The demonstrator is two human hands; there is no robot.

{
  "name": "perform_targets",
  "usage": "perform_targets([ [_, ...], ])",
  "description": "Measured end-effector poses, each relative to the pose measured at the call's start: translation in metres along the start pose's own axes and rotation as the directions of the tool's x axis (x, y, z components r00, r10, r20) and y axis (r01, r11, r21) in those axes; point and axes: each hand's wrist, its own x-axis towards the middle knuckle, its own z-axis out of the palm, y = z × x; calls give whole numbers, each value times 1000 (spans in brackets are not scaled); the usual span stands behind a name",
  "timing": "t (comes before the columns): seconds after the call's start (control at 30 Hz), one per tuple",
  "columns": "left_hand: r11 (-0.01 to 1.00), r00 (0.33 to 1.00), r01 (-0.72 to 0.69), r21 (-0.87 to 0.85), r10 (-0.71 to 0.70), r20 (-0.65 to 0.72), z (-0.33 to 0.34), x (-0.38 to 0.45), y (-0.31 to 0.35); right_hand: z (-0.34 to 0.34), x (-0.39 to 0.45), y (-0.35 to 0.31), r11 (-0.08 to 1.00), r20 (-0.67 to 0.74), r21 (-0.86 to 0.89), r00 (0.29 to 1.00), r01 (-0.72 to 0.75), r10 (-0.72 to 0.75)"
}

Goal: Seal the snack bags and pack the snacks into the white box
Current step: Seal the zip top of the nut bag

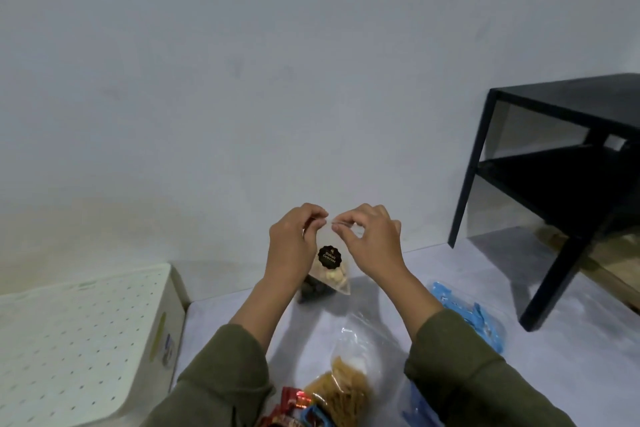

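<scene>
A small clear snack bag point(330, 267) with a round black label and pale biscuits at its bottom hangs in the air in front of me. My left hand point(294, 243) pinches its top edge on the left. My right hand point(372, 239) pinches the same edge on the right, fingertips nearly touching the left hand's. Below, near my sleeves, a clear bag of brown stick snacks point(343, 388) lies on the floor beside a red packet point(291, 406) and a blue clip point(317, 418). The white box point(86, 343), its perforated lid on, stands at the left.
A clear bag of blue clips point(474, 315) lies on the floor to the right. A black two-shelf side table point(568, 163) stands at the far right against the pale wall. A dark item point(313, 291) sits on the floor behind the held bag.
</scene>
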Motion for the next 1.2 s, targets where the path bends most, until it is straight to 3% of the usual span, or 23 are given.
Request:
perform_targets([
  [0.4,981,997,6,192,-20,71,-21,1,-5,5,0,-28,997,8,-52,999,49,-49],
  [0.63,985,997,18,172,-31,73,-29,6,-8,11,6,-34,995,-6,-16,995,97,-97],
  [0.8,999,999,-15,36,14,30,-30,6,-16,13,12,-39,990,-8,18,990,139,-139],
  [1.03,997,1000,-4,73,3,8,-34,11,-24,17,12,-37,987,11,60,989,147,-148],
  [1.2,997,997,-73,6,73,33,-36,7,-27,19,12,-36,986,19,33,986,166,-167],
])
